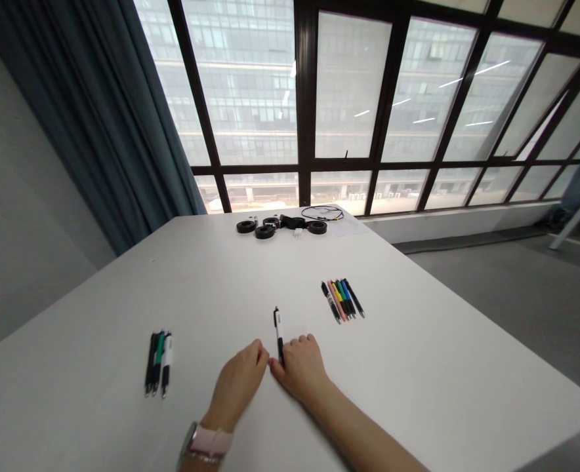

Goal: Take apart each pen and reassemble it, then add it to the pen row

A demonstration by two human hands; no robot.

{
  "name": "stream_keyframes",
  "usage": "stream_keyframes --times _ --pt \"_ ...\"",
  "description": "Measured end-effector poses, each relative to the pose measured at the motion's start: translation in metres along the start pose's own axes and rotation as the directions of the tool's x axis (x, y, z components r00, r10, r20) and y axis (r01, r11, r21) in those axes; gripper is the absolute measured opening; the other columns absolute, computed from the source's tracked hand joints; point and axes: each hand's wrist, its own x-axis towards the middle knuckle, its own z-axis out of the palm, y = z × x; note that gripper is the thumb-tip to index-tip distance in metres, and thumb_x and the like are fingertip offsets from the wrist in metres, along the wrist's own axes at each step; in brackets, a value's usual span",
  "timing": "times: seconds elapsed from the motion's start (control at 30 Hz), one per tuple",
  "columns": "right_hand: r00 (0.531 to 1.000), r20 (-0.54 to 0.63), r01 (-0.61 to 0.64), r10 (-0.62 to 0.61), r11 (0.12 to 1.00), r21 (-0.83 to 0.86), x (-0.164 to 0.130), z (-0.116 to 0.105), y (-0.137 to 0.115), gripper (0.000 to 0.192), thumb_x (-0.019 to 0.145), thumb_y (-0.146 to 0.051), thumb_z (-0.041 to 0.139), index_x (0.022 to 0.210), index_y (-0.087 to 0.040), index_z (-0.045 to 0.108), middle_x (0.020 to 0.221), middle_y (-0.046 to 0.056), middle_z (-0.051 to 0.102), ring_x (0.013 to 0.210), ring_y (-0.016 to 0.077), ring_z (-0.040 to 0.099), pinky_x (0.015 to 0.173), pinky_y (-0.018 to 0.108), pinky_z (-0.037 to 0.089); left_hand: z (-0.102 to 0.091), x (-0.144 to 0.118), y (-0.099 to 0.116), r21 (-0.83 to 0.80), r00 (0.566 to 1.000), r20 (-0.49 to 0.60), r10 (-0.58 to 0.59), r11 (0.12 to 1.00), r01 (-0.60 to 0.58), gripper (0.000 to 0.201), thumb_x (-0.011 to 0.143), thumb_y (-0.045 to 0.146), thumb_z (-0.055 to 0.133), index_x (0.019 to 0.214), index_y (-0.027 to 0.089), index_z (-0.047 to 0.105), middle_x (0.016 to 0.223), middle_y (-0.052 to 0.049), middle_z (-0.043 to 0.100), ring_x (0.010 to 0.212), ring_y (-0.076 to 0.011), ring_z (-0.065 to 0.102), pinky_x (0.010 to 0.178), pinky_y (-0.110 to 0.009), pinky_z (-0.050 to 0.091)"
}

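Observation:
A white pen with black ends (pixel 277 330) lies on the white table (pixel 418 380), pointing away from me. My right hand (pixel 300 368) grips its near end between thumb and fingers. My left hand (pixel 238 381), a watch on its wrist, rests on the table right beside it, fingertips touching or nearly touching the pen's near end. Three pens (pixel 159 362) lie side by side to the left. Several coloured pens (pixel 342 299) lie in a row to the right.
At the table's far edge sit black round rolls (pixel 265 229), a small white part and a coiled black cable (pixel 322 212) on a sheet of paper. Large windows and a blue curtain (pixel 98 111) stand behind. The table's right edge drops to grey floor.

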Motion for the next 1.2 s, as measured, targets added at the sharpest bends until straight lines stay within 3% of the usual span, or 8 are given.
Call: stream_keyframes --times 0.33,0.67,0.8,0.9,0.97,1.07,1.2 --pt "1.000 0.003 -0.020 0.020 1.000 0.006 0.001 0.003 0.003 0.040 0.089 -0.045 0.047 0.086 -0.012 0.071 0.085 0.014 0.071 0.084 0.0251 0.064 0.077 0.036 0.039 -0.002 -0.002 0.001 0.008 1.000 0.005 0.007 1.000 -0.007 0.025 0.092 0.023 0.031 0.082 0.020 0.053 0.083 -0.006 0.069 0.077 -0.0178 0.064 0.061 -0.028 0.033" --pt "1.000 0.026 0.012 -0.011 1.000 -0.009 0.002 -0.007 0.002 0.036 0.093 -0.033 0.042 0.088 -0.012 0.071 0.087 0.013 0.072 0.084 0.0242 0.065 0.075 0.034 0.040 0.001 -0.001 0.001 0.003 1.000 -0.019 0.004 1.000 -0.004 0.026 0.092 0.025 0.030 0.080 0.021 0.052 0.079 -0.006 0.068 0.074 -0.0175 0.064 0.059 -0.028 0.031" --pt "1.000 0.006 -0.003 0.003 1.000 0.026 0.000 -0.005 0.004 0.037 0.095 -0.030 0.038 0.088 -0.013 0.070 0.087 0.012 0.072 0.084 0.0229 0.065 0.075 0.033 0.039 0.004 0.004 -0.004 -0.088 0.999 -0.035 -0.015 0.996 0.012 0.025 0.090 0.026 0.030 0.074 0.022 0.048 0.071 -0.003 0.065 0.067 -0.0164 0.059 0.057 -0.028 0.030" --pt "0.999 -0.027 -0.016 0.018 0.996 0.088 -0.002 -0.003 0.007 0.036 0.097 -0.029 0.037 0.088 -0.015 0.069 0.088 0.010 0.071 0.085 0.0215 0.063 0.075 0.031 0.038 0.008 0.008 -0.008 -0.262 0.997 -0.063 -0.046 0.965 0.028 0.028 0.090 0.031 0.030 0.069 0.022 0.046 0.066 -0.001 0.060 0.063 -0.0152 0.055 0.058 -0.027 0.033" --pt "0.999 -0.049 -0.011 0.019 0.989 0.150 -0.005 -0.005 0.008 0.033 0.097 -0.030 0.038 0.088 -0.016 0.067 0.089 0.008 0.070 0.086 0.0201 0.062 0.075 0.028 0.038 0.010 0.013 -0.010 -0.463 0.994 -0.092 -0.063 0.886 0.014 0.034 0.090 0.041 0.028 0.069 0.022 0.048 0.064 0.000 0.058 0.062 -0.0151 0.052 0.059 -0.027 0.036" --pt "0.998 -0.057 0.000 0.016 0.965 0.264 -0.007 -0.010 0.008 0.032 0.097 -0.030 0.037 0.085 -0.018 0.064 0.088 0.006 0.068 0.085 0.0172 0.060 0.072 0.025 0.037 0.011 0.020 -0.010 -0.763 0.990 -0.095 -0.100 0.646 -0.008 0.047 0.083 0.057 0.030 0.082 0.018 0.058 0.070 -0.002 0.058 0.061 -0.0151 0.052 0.055 -0.027 0.040" --pt "1.000 -0.007 0.027 -0.028 0.859 0.512 -0.007 -0.015 0.012 0.039 0.098 -0.034 0.033 0.074 -0.018 0.060 0.077 0.002 0.065 0.075 0.0128 0.057 0.068 0.021 0.037 0.006 0.025 -0.008 -0.922 0.996 0.002 -0.091 0.385 0.037 0.066 0.070 0.065 0.042 0.102 0.012 0.065 0.066 0.001 0.049 0.052 -0.0105 0.042 0.047 -0.024 0.033"
